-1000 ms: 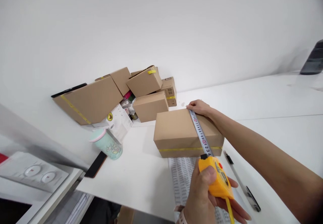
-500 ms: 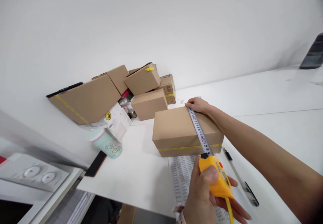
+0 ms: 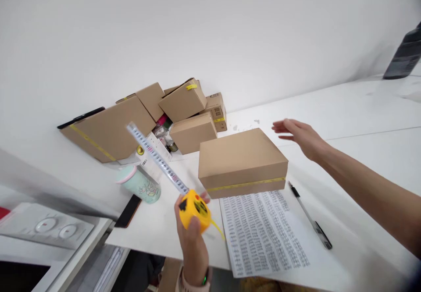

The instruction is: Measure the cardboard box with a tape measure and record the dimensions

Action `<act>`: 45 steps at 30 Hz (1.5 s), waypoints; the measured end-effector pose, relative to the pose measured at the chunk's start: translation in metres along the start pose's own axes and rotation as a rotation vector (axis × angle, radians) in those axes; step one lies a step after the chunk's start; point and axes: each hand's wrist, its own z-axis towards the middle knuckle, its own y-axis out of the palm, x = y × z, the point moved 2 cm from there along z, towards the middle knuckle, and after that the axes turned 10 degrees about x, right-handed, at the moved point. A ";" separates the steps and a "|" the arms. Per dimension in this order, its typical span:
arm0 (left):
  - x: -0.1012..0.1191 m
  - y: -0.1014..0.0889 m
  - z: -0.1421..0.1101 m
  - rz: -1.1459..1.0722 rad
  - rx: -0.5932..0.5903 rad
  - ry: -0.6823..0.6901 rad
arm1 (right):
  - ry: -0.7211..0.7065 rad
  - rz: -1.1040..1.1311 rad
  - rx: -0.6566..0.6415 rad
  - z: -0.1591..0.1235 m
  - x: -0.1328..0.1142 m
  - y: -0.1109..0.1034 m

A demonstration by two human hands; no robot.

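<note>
My left hand (image 3: 194,243) grips a yellow tape measure (image 3: 196,213), its strap hanging to the right. The extended blade (image 3: 158,158) slants up and left through the air, in front of the stacked boxes. A closed cardboard box (image 3: 240,156) with a yellow tape strip lies in the middle of the desk, partly over a printed sheet (image 3: 263,239). Beyond the box's right end, my right hand (image 3: 299,136) is held in the air, fingers stretched out and holding nothing. Right of the sheet lies a pen (image 3: 311,217).
Several cardboard boxes (image 3: 194,129) are piled against the wall at the back left. A mint tumbler (image 3: 140,184) leans near a black flat item (image 3: 128,211). At the far right stands a dark container (image 3: 403,55). A white appliance (image 3: 46,226) is at the lower left.
The tape measure in my left hand has swung left, off the box, its blade still extended. My right hand has let go of the blade's end and moved right; the sheet is more exposed.
</note>
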 end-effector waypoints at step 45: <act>0.004 0.134 -0.020 0.063 -0.475 -0.607 | -0.487 -0.944 -0.255 0.064 -0.035 0.103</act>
